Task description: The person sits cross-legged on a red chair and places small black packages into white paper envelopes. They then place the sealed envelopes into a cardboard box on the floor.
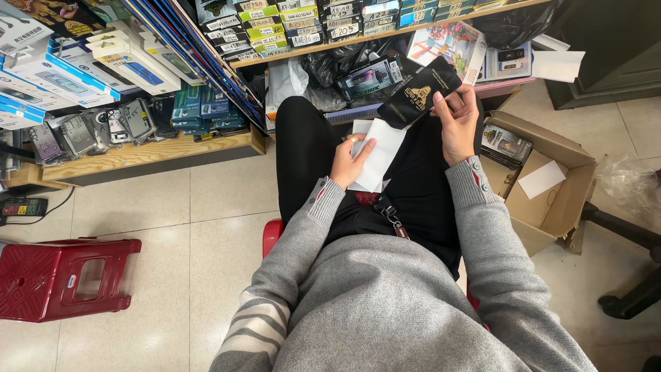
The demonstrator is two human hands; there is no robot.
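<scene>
Over my lap, right hand [458,124] grips black pouch [420,93], left hand [350,162] pins white sheet [377,155]; best keep both flat.

Bright, even indoor light from overhead; soft, faint shadows under the red stool [65,277] and wooden shelf [155,153]. Sharp focus throughout, mild wide-angle bending at edges, slight glare on plastic packaging.

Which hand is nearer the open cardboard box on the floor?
Right. The right hand, holding a black pouch, is just beside the cardboard box; the left hand rests on white paper, farther away.
</scene>
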